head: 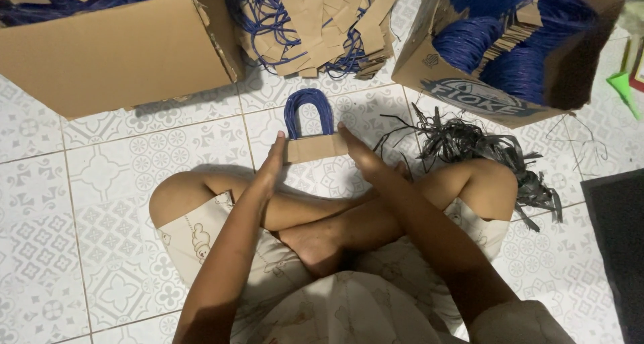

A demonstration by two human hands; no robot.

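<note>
the left hand [272, 161] and the right hand [359, 153] press inward on the two short ends of a stack of brown paper strips [315, 147], each strip carrying a blue twisted-cord handle loop [308, 109]. the stack rests on the patterned tile floor [100, 183], just ahead of the person's crossed legs. a heap of identical handles [315, 22] lies farther ahead, between two cardboard boxes [114, 49] [510, 42]. a black strap bundle [483, 149] lies near the right knee.

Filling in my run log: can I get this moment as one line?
left hand: grip on card strip | right hand: grip on other end | blue cord loop: on tiled floor
</note>
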